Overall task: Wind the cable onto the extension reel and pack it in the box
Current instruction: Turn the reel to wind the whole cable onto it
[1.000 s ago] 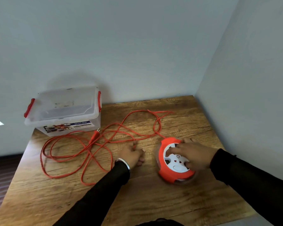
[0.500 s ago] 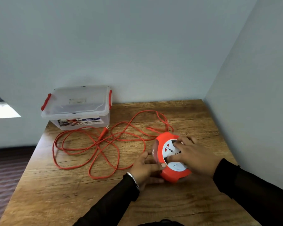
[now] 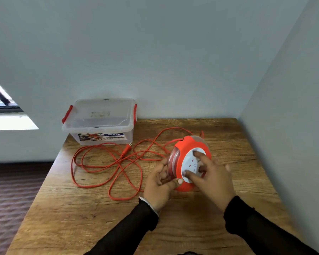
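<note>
The orange extension reel (image 3: 184,148) with a white socket face is tilted up on its edge above the wooden table (image 3: 99,218). My left hand (image 3: 160,184) grips its clear back rim from below left. My right hand (image 3: 210,175) holds the white face, fingers curled into its recesses. The long orange cable (image 3: 107,162) lies in loose loops on the table to the left, its plug (image 3: 126,150) near the box. The clear plastic box (image 3: 99,122) with red latches stands at the back left, lid on.
Walls close in the table at the back and on the right. The table's left edge drops to a dark floor (image 3: 13,190). A window (image 3: 4,111) shows at far left.
My left hand left the cable and came under the reel. Both hands have lifted and tilted the reel off the table. The camera has shifted left.
</note>
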Motion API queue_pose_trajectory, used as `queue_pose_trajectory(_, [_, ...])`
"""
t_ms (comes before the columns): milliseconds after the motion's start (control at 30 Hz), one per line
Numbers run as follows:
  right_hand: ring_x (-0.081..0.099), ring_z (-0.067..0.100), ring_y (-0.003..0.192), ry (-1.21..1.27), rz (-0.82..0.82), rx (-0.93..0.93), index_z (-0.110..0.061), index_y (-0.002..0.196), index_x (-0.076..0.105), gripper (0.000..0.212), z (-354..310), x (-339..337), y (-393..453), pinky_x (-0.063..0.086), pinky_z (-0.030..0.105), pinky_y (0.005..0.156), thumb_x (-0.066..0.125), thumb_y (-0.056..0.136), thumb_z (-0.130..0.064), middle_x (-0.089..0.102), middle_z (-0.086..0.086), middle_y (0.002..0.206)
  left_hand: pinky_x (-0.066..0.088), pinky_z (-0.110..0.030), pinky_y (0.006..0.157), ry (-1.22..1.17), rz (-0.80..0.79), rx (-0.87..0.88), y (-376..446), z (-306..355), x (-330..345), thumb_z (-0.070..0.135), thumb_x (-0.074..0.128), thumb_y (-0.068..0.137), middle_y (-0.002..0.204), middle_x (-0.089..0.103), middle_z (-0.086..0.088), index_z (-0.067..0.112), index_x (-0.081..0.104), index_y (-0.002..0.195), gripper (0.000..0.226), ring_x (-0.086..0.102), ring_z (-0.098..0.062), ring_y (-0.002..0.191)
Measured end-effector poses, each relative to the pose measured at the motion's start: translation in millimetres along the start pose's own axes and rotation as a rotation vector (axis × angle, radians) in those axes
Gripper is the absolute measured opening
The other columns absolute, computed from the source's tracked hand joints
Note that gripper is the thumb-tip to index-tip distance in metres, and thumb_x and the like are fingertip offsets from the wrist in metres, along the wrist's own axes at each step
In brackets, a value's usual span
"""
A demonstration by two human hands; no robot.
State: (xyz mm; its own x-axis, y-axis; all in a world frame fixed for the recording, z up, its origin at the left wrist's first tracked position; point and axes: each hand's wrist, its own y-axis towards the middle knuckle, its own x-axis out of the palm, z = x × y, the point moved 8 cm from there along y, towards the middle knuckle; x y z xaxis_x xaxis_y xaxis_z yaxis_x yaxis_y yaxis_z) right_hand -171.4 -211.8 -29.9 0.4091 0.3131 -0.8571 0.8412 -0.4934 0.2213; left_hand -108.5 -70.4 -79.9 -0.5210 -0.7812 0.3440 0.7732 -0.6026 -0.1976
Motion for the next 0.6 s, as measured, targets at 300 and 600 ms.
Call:
queue_pose_trajectory(300, [0.069,0.015,0.087,0.955,-0.110,0.652,-0.012,0.125,0.053,0.059,5.0,31.8,-11.4,0.058,0.028,0.070,0.077,0.075,-0.034,0.067,0.008,0.110,0.055,-0.046,0.089,0.033,0.046,0.107,0.2,3.5,-6.6,-0.019,0.065,0.075,0.115,0.068,-0.021,0.004,0.044,0.134,0.067,0.066,-0.033,0.105])
queue_pose_trajectory(600, [0.055,0.008,0.047,1.274,-0.360,0.943,-0.010,0.087,0.060,0.010,-14.2,32.4,-26.3,0.034,0.022,0.048,0.051,0.091,-0.008,0.072,0.007,0.069,0.058,-0.027,0.063,-0.019,-0.011,0.052,1.6,5.2,-3.0,-0.014,0.066,0.077,0.101,0.076,-0.004,0.023,0.056,0.120,0.057,0.070,-0.019,0.087])
